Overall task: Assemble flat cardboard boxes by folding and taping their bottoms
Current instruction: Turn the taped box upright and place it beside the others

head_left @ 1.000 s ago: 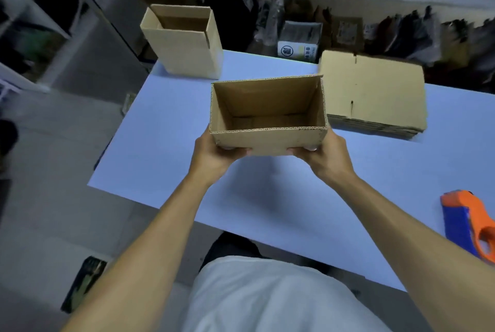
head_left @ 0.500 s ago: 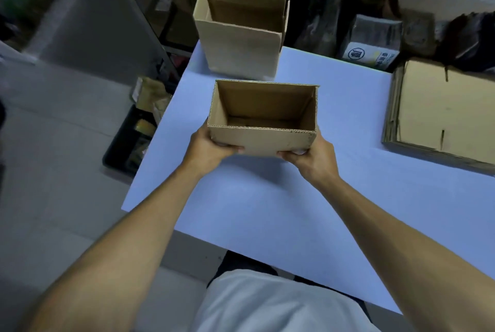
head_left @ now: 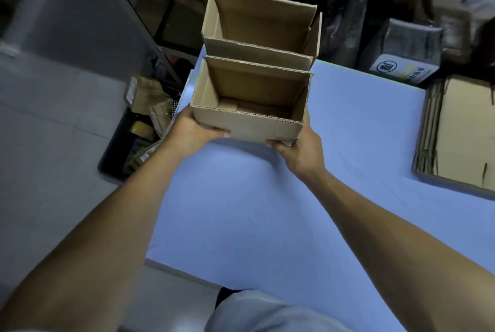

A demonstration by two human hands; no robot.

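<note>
A person's left hand [head_left: 194, 128] and right hand [head_left: 300, 148] hold an assembled cardboard box [head_left: 249, 107], open side up, at the far left corner of the pale blue bench [head_left: 267, 198], hard up against a second open box [head_left: 261, 30] that stands at the bench's back edge. The fingers of both hands curl under the near bottom corners of the held box, thumbs on its front wall; whether the box rests on the bench or hangs just above it cannot be told from the head view. A stack of flat cardboard blanks [head_left: 460, 133] lies well apart at the right edge. The risks from here appear to sit at that corner. The held box lines up with the bench's left edge, above a dark bin of scrap [head_left: 134, 141] on the floor, so a push too far left would likely tip it off. A firm shove forward could drive the second box backward off the bench toward the shelving. The bottom seam is hidden, so the tape's hold cannot be judged; if it is weak, pressure from the fingers beneath could spring the flaps.
</note>
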